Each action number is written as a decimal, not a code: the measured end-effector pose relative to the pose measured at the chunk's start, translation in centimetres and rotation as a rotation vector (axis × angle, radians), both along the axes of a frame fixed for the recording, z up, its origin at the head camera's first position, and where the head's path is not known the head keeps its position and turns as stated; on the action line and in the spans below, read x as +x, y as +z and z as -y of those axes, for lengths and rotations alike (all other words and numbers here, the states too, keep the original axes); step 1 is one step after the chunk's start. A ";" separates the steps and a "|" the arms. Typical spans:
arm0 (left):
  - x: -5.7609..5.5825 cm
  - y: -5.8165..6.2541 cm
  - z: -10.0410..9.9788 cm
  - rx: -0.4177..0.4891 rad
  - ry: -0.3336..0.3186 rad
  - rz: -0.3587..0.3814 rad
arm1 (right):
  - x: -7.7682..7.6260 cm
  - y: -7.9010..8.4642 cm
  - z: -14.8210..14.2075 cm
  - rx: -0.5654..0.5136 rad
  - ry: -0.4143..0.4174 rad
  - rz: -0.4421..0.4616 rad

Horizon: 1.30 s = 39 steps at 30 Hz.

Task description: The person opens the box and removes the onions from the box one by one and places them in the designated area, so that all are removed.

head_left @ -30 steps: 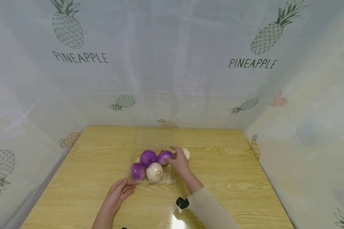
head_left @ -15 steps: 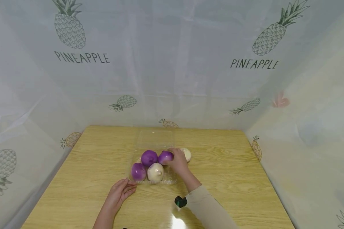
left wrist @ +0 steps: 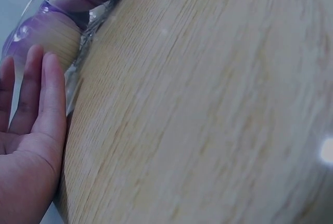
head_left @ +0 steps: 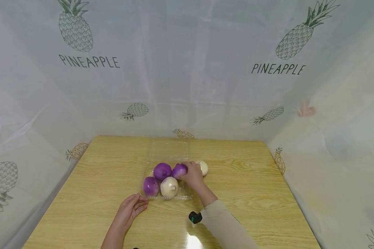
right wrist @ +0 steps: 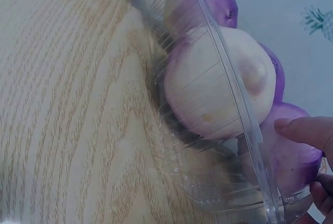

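Note:
A clear plastic clamshell box (head_left: 185, 193) lies with its lid (head_left: 168, 151) folded back. In it sit several round turnips: a purple turnip (head_left: 162, 172) at the back, a purple turnip (head_left: 151, 186) at front left and a mostly white turnip (head_left: 169, 187) at front middle. My right hand (head_left: 194, 175) holds another purple turnip (head_left: 179, 171) at the box's back right, thumb on its near side in the right wrist view and fingers round the far side. Fingers straight, my left hand (head_left: 129, 209) touches the box's front-left corner; its fingertips overlap a turnip (left wrist: 52, 34) in the left wrist view.
A white round vegetable (head_left: 203, 168) lies on the wooden table (head_left: 243, 186) just right of the box, partly behind my right hand. A small black device (head_left: 195, 217) sits by the right sleeve. Pineapple-printed curtains (head_left: 187, 69) enclose the back and sides.
The right fingers have closed in further over the purple turnip, and the right forearm has shifted slightly left. The left hand and the other turnips stay nearly as they were.

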<state>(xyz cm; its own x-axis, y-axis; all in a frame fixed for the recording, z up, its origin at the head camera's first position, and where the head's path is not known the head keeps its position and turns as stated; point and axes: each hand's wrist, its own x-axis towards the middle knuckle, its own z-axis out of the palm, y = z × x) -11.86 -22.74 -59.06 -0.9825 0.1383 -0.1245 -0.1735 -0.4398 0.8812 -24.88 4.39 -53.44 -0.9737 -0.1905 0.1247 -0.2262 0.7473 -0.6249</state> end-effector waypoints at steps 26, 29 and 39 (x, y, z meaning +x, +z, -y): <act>0.1 0.5 -0.4 -0.036 0.084 0.111 | 1.8 1.8 -1.7 -0.243 -0.003 -0.008; 0.1 0.3 -0.4 -0.033 0.084 0.092 | 2.2 2.3 -2.3 -0.277 -0.018 -0.018; 0.2 0.3 -0.8 -0.061 0.108 0.080 | 3.0 3.2 -4.8 -0.394 -0.105 -0.024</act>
<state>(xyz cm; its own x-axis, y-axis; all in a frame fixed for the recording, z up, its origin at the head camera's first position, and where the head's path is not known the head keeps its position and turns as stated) -11.63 -21.95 -58.79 -0.9779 0.0218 -0.2080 -0.1988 -0.4056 0.8922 -21.92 9.17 -50.27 -0.9814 -0.0230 0.1907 -0.1788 0.4717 -0.8634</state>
